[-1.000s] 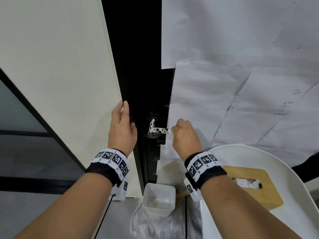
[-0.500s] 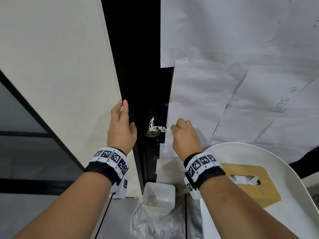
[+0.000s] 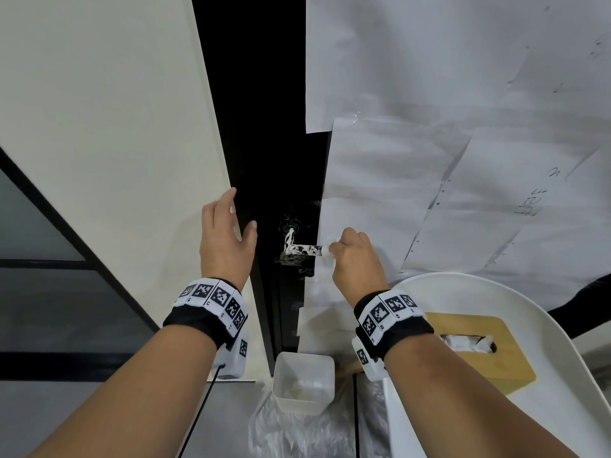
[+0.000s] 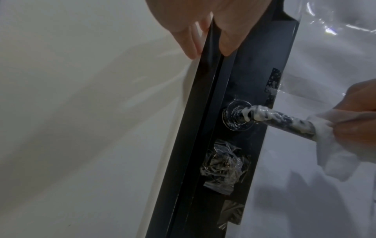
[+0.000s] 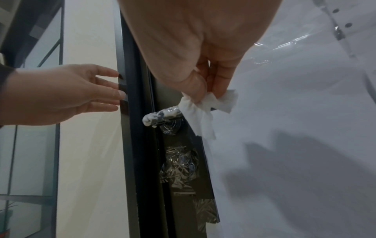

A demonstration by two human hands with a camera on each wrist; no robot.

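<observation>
A black door handle (image 3: 301,248) (image 4: 284,119) (image 5: 160,116) smeared with white foam sticks out from a black door (image 3: 264,127). My right hand (image 3: 355,256) (image 5: 203,83) pinches a crumpled white tissue (image 5: 203,111) (image 4: 325,140) (image 3: 325,250) wrapped on the handle's outer end. My left hand (image 3: 228,236) (image 5: 67,95) is flat with straight fingers (image 4: 189,40) against the cream wall (image 3: 115,143) and the black door frame (image 4: 193,128), left of the handle. Crumpled clear plastic film (image 4: 221,167) (image 5: 181,162) is taped over the lock below the handle.
White paper sheets (image 3: 446,160) cover the door's right part. Below stand a small white bin (image 3: 304,381) with tissues, clear plastic sheeting (image 3: 297,431) on the floor, and a white chair (image 3: 562,375) carrying a wooden tissue box (image 3: 476,345). Dark glass panels (image 3: 49,292) lie left.
My right hand has slid the tissue to the right, outward along the handle, baring more of the foamy bar. The left hand stays on the wall and frame.
</observation>
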